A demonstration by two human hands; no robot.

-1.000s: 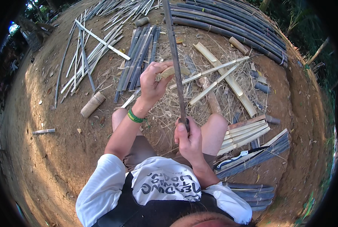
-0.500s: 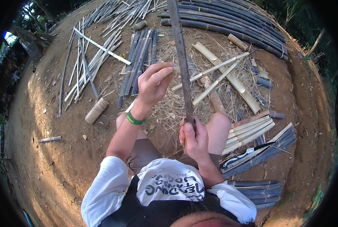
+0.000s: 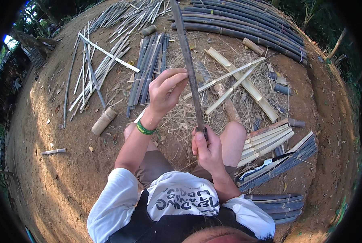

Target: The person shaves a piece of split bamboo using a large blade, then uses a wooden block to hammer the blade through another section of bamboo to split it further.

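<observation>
My right hand [image 3: 208, 148] is wrapped round the handle of a machete [image 3: 190, 69], thumb on top. Its long dark blade points away from me, leaning slightly left at the far end. My left hand [image 3: 166, 91], with a green band at the wrist, is raised beside the blade. Its bent fingers are drawn together in a pinch, and the fingertips meet the blade's left edge about midway. Whatever may lie between those fingertips is hidden. Beyond the blade, pale split bamboo strips [image 3: 234, 87] lie crossed over a wider bamboo half [image 3: 245, 87] on the ground.
Long dark bamboo poles [image 3: 237, 28] lie at the far right, thin strips [image 3: 104, 69] at the far left. Dark slats [image 3: 146, 69] lie ahead. At my right are pale slats [image 3: 266, 141] and a white-handled folding saw [image 3: 260, 168]. A short bamboo section [image 3: 104, 120] lies left.
The machete has tilted a little to the left, bringing its blade against my left fingertips. A small pale bit seen at those fingertips before no longer shows. My right hand keeps its grip.
</observation>
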